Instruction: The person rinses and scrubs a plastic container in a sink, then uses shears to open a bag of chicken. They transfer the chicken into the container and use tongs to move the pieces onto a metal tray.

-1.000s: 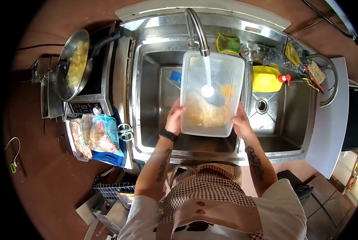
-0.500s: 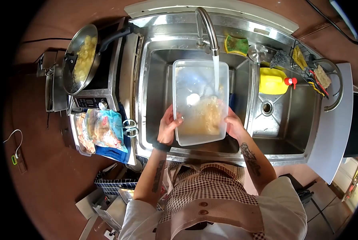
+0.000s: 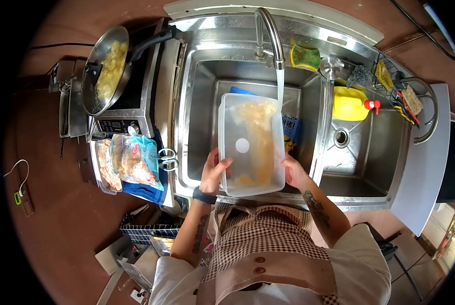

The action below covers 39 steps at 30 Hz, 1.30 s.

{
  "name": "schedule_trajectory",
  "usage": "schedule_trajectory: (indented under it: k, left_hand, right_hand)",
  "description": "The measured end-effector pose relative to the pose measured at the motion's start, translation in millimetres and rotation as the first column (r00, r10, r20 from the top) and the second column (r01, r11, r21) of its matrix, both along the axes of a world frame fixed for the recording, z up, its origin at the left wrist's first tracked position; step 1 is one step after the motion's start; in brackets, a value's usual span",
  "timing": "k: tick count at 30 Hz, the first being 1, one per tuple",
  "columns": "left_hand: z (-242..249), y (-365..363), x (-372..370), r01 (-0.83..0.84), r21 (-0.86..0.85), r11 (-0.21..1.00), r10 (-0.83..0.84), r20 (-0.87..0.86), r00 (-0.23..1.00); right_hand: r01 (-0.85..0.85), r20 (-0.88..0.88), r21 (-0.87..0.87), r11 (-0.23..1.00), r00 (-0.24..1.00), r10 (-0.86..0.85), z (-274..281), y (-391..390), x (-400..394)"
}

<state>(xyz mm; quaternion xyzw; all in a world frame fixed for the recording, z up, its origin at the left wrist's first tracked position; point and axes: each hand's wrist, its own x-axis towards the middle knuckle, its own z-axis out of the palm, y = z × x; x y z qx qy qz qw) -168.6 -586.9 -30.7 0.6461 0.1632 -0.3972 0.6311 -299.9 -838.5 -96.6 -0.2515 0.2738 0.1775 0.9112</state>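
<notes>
A translucent plastic container [image 3: 222, 129] is held over the left sink basin [image 3: 202, 91] between my two hands. My left hand [image 3: 213, 173] is closed on its left edge, thumb over the rim. My right hand [image 3: 294, 172] grips the right edge near the front corner. Cloudy yellowish-brown liquid [image 3: 260, 147] lies in the container. From the tap [image 3: 275, 46] a stream of water [image 3: 280, 84] falls by the container's far right corner. Under it, in the basin, a blue printed packet [image 3: 291, 133] is partly hidden.
On the left, a frying pan [image 3: 128, 84] with yellow food sits on a hob [image 3: 145, 76]. Bagged food [image 3: 138, 157] and scissors [image 3: 168, 159] lie nearer. A green-yellow sponge [image 3: 305, 57] rests behind the sink; a yellow bottle [image 3: 350, 103] is in the right basin [image 3: 362, 168].
The container has come toward me and tilted, so its liquid has shifted. The water stream now falls at its far right corner, and the blue packet beneath shows more.
</notes>
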Motion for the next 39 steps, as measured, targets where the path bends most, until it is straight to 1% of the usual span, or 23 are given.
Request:
schedule_trajectory:
  k: [3,6,9,12,14,16,17,19,20,22,23,24,25,26,27,28,29,30,31,32,34,38,39]
  left_hand:
    - [1.9,-2.6,-4.9,0.002,0.041,0.999,0.000,-0.056,0.998]
    - [-10.1,1.0,-7.5,0.029,0.016,0.999,-0.026,-0.148,0.989]
    - [-26.7,1.8,-11.7,-0.002,-0.055,0.998,-0.013,-0.278,0.961]
    - [-65.9,4.3,-20.1,-0.090,-0.174,0.981,0.014,-0.397,0.918]
    - [-81.0,0.4,-20.3,-0.122,-0.269,0.955,-0.014,-0.455,0.890]
    - [-80.9,-10.3,-18.5,-0.160,-0.317,0.935,-0.022,-0.500,0.866]
    - [-87.4,-12.0,-17.3,-0.132,-0.351,0.927,-0.063,-0.494,0.867]
    - [-92.8,-17.5,-15.3,-0.173,-0.447,0.877,-0.102,-0.527,0.844]
    - [-96.3,-20.4,-15.2,-0.197,-0.492,0.848,-0.121,-0.541,0.832]
    - [-128.5,-25.1,-25.5,-0.151,-0.473,0.868,-0.113,-0.486,0.867]
    - [-140.8,-27.3,-33.0,-0.153,-0.468,0.870,-0.104,-0.479,0.872]
    - [-147.4,-31.8,-39.4,-0.157,-0.462,0.873,-0.093,-0.473,0.876]
    - [-143.3,-42.5,-43.0,-0.141,-0.372,0.917,-0.055,-0.471,0.881]
    - [-146.1,-51.0,-48.9,-0.167,-0.357,0.919,-0.018,-0.462,0.887]
    - [-149.6,-58.3,-54.1,-0.192,-0.343,0.920,0.018,-0.451,0.892]
    - [-146.5,-62.3,-54.9,-0.214,-0.328,0.920,0.051,-0.440,0.896]
    - [-143.5,-61.9,-52.4,-0.106,-0.150,0.983,0.012,-0.523,0.853]
    - [-138.4,-62.8,-52.9,-0.117,-0.125,0.985,0.036,-0.515,0.857]
    - [-135.6,-63.1,-54.3,-0.128,-0.099,0.987,0.061,-0.506,0.860]
    - [-132.8,-61.2,-54.1,-0.142,-0.072,0.987,0.088,-0.496,0.864]
    - [-143.4,-49.3,-53.3,-0.155,-0.113,0.981,0.084,-0.473,0.877]
    - [-148.7,-32.2,-42.8,-0.199,-0.096,0.975,0.135,-0.455,0.880]
    - [-145.0,-28.6,-40.5,-0.209,-0.087,0.974,0.149,-0.448,0.882]
  right_hand:
    - [-0.016,-0.071,0.001,1.000,0.997,0.016,7.1,-0.5,-11.0]
    - [-0.004,-0.067,-0.002,1.000,0.998,0.003,7.4,-0.7,-24.6]
    - [0.017,-0.103,-0.073,0.997,0.994,-0.024,17.2,-4.3,-35.7]
    - [-0.028,-0.107,-0.239,0.971,0.994,0.003,23.2,-12.8,-39.8]
    - [-0.056,-0.141,-0.372,0.927,0.990,0.003,35.0,-15.6,-32.2]
    - [-0.101,-0.193,-0.462,0.881,0.981,0.011,46.7,-18.4,-21.9]
    - [-0.127,-0.225,-0.490,0.863,0.974,0.016,51.5,-20.1,-16.1]
    - [-0.162,-0.280,-0.555,0.816,0.960,0.000,50.6,-21.4,-7.4]
    - [-0.182,-0.242,-0.660,0.728,0.970,0.024,44.7,-21.8,-4.4]
    - [-0.195,-0.172,-0.835,0.514,0.981,0.093,31.5,-24.9,5.6]
    - [-0.282,-0.251,-0.889,0.362,0.959,0.131,31.3,-29.7,13.4]
    - [-0.365,-0.339,-0.909,0.200,0.928,0.152,41.3,-32.3,27.3]
    - [-0.378,-0.360,-0.923,0.072,0.914,0.187,61.0,-29.4,46.8]
    - [-0.377,-0.381,-0.924,-0.058,0.899,0.218,74.1,-25.7,64.5]
    - [-0.397,-0.408,-0.913,-0.095,0.881,0.238,85.1,-19.4,80.0]
    - [-0.419,-0.458,-0.888,-0.190,0.846,0.272,89.8,-10.5,93.0]
    - [-0.432,-0.508,-0.856,-0.285,0.809,0.297,92.8,0.0,105.6]
    - [-0.437,-0.557,-0.816,-0.378,0.768,0.316,96.5,10.8,118.2]
    - [-0.454,-0.607,-0.782,-0.427,0.712,0.354,102.4,23.2,131.7]
    - [-0.391,-0.607,-0.768,-0.507,0.695,0.385,99.0,32.2,136.3]
    - [-0.243,-0.613,-0.727,-0.643,0.653,0.445,91.0,49.1,140.9]
    - [-0.170,-0.613,-0.683,-0.711,0.662,0.431,92.4,50.2,142.7]
    - [-0.179,-0.589,-0.696,-0.695,0.696,0.410,85.6,42.9,138.6]
